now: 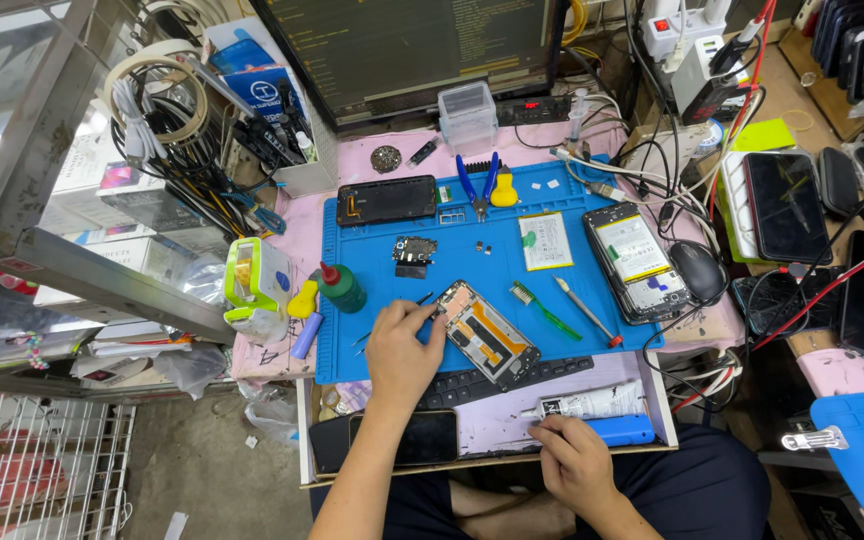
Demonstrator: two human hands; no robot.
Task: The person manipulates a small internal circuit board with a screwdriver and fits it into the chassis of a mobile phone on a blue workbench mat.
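The left hand (402, 350) steadies the open phone frame (487, 332) at mid-frame on the blue mat (372, 250). The right hand (572, 462), lower right, pinches the white glue tube (592, 403); gluing seemingly needs its nozzle brought to the frame

A cramped repair bench under bright, even light: a pink-topped table (282, 225) backed by a dark monitor (407, 50), a steel-framed glass shelf (22, 130) at left, a white wire rack (42, 465) on the grey concrete floor (197, 465), tangled cables (167, 110) and power strips (677, 25) crowding the rear.
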